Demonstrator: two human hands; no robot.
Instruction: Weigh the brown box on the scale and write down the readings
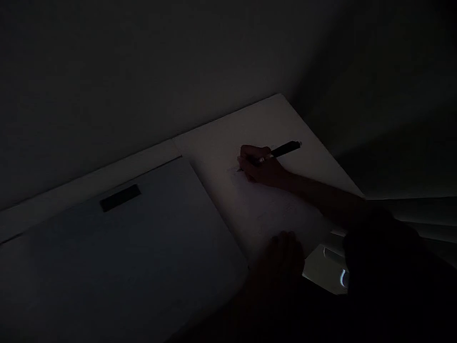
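Note:
The picture is very dark. My right hand point(259, 163) is closed around a dark pen point(285, 149), whose back end points up and to the right. The pen's tip meets a pale, flat surface point(221, 138). Faint marks show near the tip, but I cannot make them out, nor tell if a sheet of paper lies there. Below, at the near edge of the pale surface, my left hand point(280, 252) rests with its fingers laid forward on it. Deep shadow covers most of that hand, and I see nothing held in it.
A large grey-blue panel point(160, 247) with a dark rectangular patch point(120, 197) lies to the left. A plain wall point(143, 71) runs along the back. Below my right forearm, a pale object with a bright curved glint point(343, 277) shows beyond the edge.

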